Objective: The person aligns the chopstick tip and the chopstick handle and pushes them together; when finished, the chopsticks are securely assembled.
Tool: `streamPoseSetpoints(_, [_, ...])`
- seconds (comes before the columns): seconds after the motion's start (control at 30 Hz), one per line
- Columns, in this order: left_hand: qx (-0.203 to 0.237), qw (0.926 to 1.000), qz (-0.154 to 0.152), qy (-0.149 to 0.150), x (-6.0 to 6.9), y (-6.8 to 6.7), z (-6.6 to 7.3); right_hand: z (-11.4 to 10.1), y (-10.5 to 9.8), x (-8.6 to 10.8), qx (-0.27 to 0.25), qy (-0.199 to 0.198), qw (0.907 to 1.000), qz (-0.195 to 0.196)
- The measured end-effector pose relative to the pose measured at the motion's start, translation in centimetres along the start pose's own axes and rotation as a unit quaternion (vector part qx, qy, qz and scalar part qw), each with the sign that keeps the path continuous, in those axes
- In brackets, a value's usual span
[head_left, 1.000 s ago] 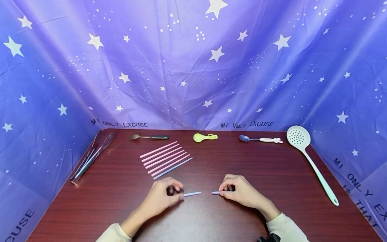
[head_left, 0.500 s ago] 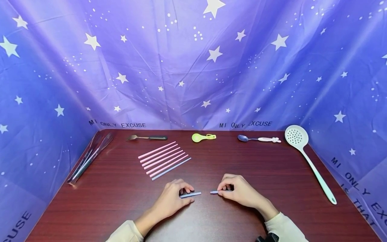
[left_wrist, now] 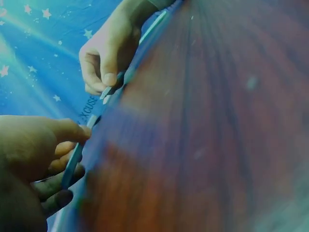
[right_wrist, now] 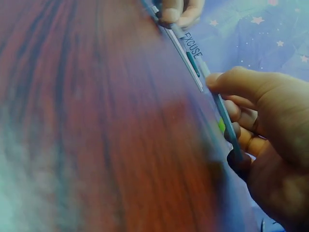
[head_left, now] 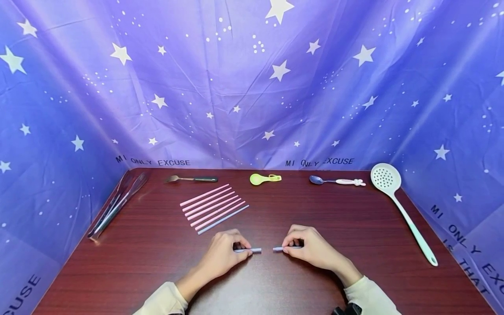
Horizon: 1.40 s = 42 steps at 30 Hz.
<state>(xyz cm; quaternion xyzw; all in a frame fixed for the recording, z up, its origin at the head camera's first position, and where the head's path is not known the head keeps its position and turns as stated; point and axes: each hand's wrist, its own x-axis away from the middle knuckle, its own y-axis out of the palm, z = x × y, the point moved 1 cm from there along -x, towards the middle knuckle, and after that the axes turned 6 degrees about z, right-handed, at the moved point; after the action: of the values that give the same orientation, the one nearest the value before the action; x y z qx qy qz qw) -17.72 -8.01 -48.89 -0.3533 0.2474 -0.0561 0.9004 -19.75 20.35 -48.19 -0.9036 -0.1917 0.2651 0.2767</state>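
Note:
My left hand point(head_left: 222, 253) pinches a short blue straw point(head_left: 257, 250) between thumb and fingers, near its right end. Opposite it, my right hand point(head_left: 313, 248) pinches another blue straw point(head_left: 277, 249), whose tip sticks out to the left. The two tips face each other across a small gap, roughly in line, low over the table. In the left wrist view, the left straw point(left_wrist: 72, 166) runs back under the fingers. The right wrist view shows the right straw point(right_wrist: 227, 121) lying along the curled fingers. Behind the left hand lie several pink straws point(head_left: 204, 195) and one blue straw point(head_left: 223, 220), side by side.
Along the back of the brown table point(head_left: 315, 205) lie a fork point(head_left: 193, 179), a yellow-green measuring spoon point(head_left: 264, 179) and a spoon with a pink-white handle point(head_left: 336, 181). A pale green skimmer point(head_left: 405, 214) lies right, a whisk point(head_left: 120, 208) left. Starry cloth point(head_left: 252, 87) hangs around.
My left hand has slid to the right along its straw, its fingers loosening and then pinching nearer the tip. My right hand stays almost still with its straw.

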Motion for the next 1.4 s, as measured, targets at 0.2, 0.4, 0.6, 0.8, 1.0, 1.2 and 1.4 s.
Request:
streamPoseSetpoints(0.2, [0.01, 0.9995, 0.024, 0.016, -0.9, -1.7, 1.3, -1.0, -0.4, -0.9, 0.0, -0.022, 0.9996, 0.015])
streamPoseSetpoints(0.4, [0.031, 0.9971, 0.056, 0.042, -1.9, -3.4, 2.5, -2.6, -1.3, -2.2, 0.001, -0.039, 0.9985, 0.039])
streamPoseSetpoints(0.6, [0.052, 0.9934, 0.075, 0.069, -2.6, -4.4, 3.2, -4.3, -2.1, -3.3, -0.004, -0.055, 0.9958, 0.073])
streamPoseSetpoints(0.8, [0.053, 0.9923, 0.081, 0.077, -2.6, -4.9, 3.9, -5.4, -2.6, -3.9, -0.011, -0.059, 0.9946, 0.085])
streamPoseSetpoints(1.0, [0.055, 0.9916, 0.084, 0.082, -2.4, -4.6, 3.9, -5.8, -2.6, -3.9, -0.003, -0.06, 0.9951, 0.079])
streamPoseSetpoints(1.2, [0.074, 0.9907, 0.08, 0.081, -2.3, -4.3, 3.9, -5.8, -2.4, -3.8, -0.004, -0.07, 0.9947, 0.075])
streamPoseSetpoints(1.4, [0.096, 0.9902, 0.072, 0.071, -2.2, -4.0, 4.1, -5.9, -2.3, -3.8, 0.0, -0.074, 0.9941, 0.079])
